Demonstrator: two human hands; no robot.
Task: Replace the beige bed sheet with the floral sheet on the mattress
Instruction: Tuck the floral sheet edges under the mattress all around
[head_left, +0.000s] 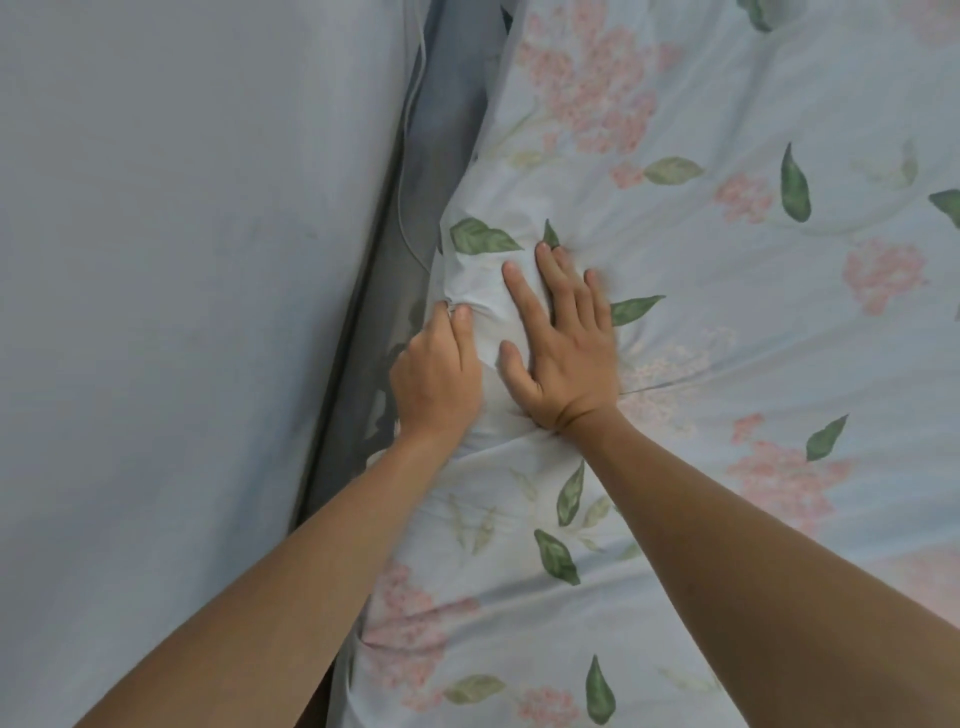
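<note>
Left hand (436, 374) pinches the floral sheet (701, 322) at the mattress edge; right hand (563, 343) presses flat on it, fingers straight. Beyond, the wall-side gap (395, 234): a loose tuck could spring out.

Soft, dim, even daylight with a cool bluish cast — no glare, no bright hotspots. Source unclear. Faint shadows only: a dark band down the gap (358, 322) between the pale wall (156, 260) and the floral sheet (727, 312), and thin shading under the right hand (563, 353) and left hand (436, 379). Slightly soft overall, with smeared motion blur at the right hand's outer fingers (597, 291). Washed-out pink and green print, low contrast. Wide-angle stretch toward the edges — forearms (753, 597) ballooning large at the lower corners, the wall's edge leaning and curving.
</note>
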